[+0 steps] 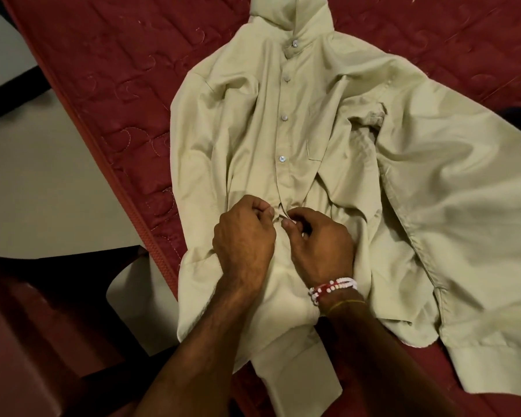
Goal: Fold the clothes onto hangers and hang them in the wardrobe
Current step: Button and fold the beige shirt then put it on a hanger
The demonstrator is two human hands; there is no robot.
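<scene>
A pale green button-up shirt (283,121) lies front-up on the maroon quilted bed (109,73), collar at the far end, several upper buttons fastened. Its right sleeve spreads wide across the bed. My left hand (244,239) pinches the left edge of the shirt's placket at mid-body. My right hand (319,242), with a beaded bracelet at the wrist, pinches the placket's other edge right beside it, thumb and finger meeting over the fabric. Whatever button sits there is hidden under my fingers. No hanger is in view.
The bed's piped edge (127,188) runs diagonally down the left side. Beyond it lies a pale floor (42,188). A dark reddish piece of furniture (27,341) fills the lower left corner.
</scene>
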